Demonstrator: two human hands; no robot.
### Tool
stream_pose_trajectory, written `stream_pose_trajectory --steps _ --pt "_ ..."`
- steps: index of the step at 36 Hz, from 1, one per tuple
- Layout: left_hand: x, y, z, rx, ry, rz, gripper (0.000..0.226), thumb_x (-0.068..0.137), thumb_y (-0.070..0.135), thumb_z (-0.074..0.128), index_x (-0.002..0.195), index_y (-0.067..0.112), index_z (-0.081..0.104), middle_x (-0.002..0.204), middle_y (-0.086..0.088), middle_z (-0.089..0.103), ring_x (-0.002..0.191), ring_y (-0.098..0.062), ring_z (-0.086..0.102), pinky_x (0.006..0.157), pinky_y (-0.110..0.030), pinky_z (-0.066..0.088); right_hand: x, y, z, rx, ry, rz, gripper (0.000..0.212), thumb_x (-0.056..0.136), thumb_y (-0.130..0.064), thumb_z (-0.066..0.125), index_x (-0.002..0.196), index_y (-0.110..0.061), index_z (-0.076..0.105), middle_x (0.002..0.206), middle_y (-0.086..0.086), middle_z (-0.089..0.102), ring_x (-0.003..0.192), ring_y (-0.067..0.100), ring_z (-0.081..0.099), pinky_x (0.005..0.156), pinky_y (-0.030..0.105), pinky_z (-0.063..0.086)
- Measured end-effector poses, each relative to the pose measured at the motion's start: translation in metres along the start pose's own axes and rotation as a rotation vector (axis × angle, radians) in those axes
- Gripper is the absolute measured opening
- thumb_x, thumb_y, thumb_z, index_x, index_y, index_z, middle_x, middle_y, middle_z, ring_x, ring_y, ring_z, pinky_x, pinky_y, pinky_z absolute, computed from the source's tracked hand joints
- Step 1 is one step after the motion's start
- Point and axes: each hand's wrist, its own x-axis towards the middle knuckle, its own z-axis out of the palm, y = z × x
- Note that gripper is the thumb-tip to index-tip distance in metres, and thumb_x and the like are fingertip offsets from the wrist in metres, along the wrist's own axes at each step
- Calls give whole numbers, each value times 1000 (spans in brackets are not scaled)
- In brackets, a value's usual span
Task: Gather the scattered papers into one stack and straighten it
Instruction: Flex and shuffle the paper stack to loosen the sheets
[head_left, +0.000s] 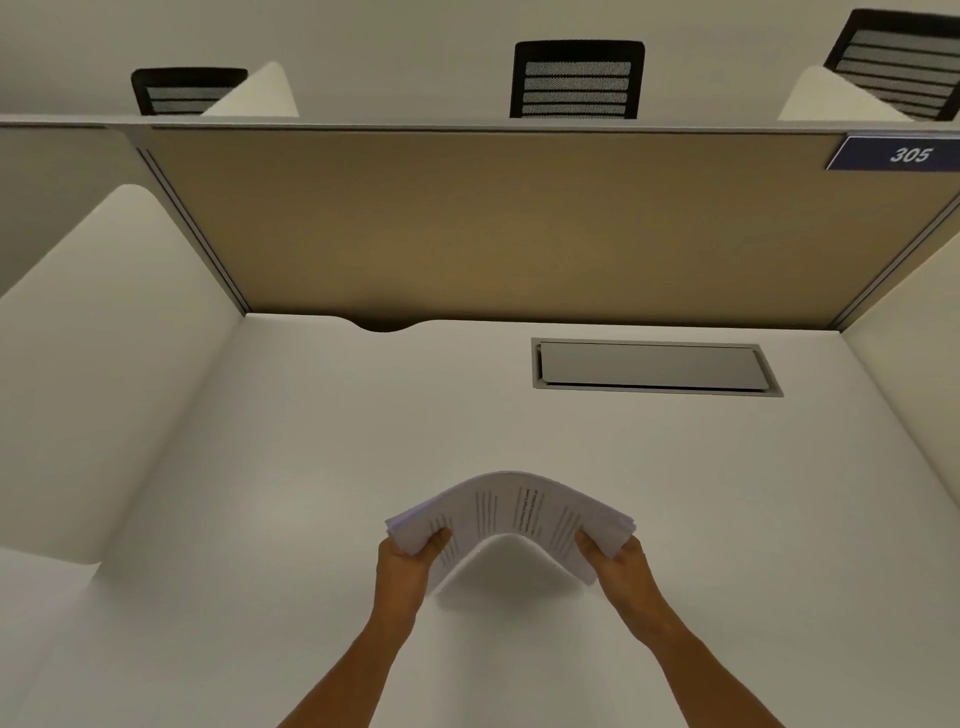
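A: While the stack of papers (511, 512) is held clear of the counter (260, 493), how does it sit?

B: It is bowed upward into an arch, printed side up, with its shadow on the counter directly below. The sheet edges at both ends are fanned, not flush.

A: State of the fingers?

B: The left hand (408, 564) grips the left end of the stack, thumb on top, remaining fingers hidden beneath. The right hand (621, 561) grips the right end in the same manner. Both hands are closed on the paper; both forearms are bare.

A: Position of the stack relative to the counter?

B: Above the near centre of the counter, lifted off its surface. No loose sheets are visible elsewhere on it.

A: Surrounding items, referenced to the stack?

B: Beyond the stack and to the right, a closed grey cable hatch (652, 366) is set flush in the counter. Beyond and to the left, a dark cable notch (384, 325) is cut in the counter's far edge. A tan partition panel (467, 223) stands behind that edge, with a blue label (904, 154) reading 305 at its upper right corner. White side dividers (104, 338) flank the counter. Three black mesh chairs (576, 80) show above the panel.
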Motion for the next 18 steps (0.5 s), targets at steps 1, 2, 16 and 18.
stream_pose_trajectory --steps 1,2,16,18 --pt "-1 -3 1 9 -5 -18 28 81 16 78 105 25 67 88 7 75 81 -14 71 53 -17 57 -1 3 1 -10 -14 10 25 97 -22 65 111 -42 66 109 -6 73 107 13 67 83 24 55" --pt "-2 -6 2 12 -11 -29 30 81 15 77 108 24 65 90 6 74 84 -14 70 55 -17 57 -2 5 2 -20 -20 18 27 97 -22 64 112 -44 65 110 -11 73 109 9 66 81 20 54" --pt "1 -11 1 -38 -2 -7 26 80 9 78 87 34 75 81 9 78 76 -7 73 58 -15 57 7 -1 0 -73 -14 -32 32 100 -20 59 115 -48 60 117 -9 68 110 5 64 92 29 53" --pt "1 -15 1 -19 -20 -29 27 81 11 78 100 28 70 86 8 76 82 -9 72 59 -16 58 6 2 1 -95 -30 -5 32 100 -21 59 114 -50 58 116 -11 67 110 4 63 88 24 52"
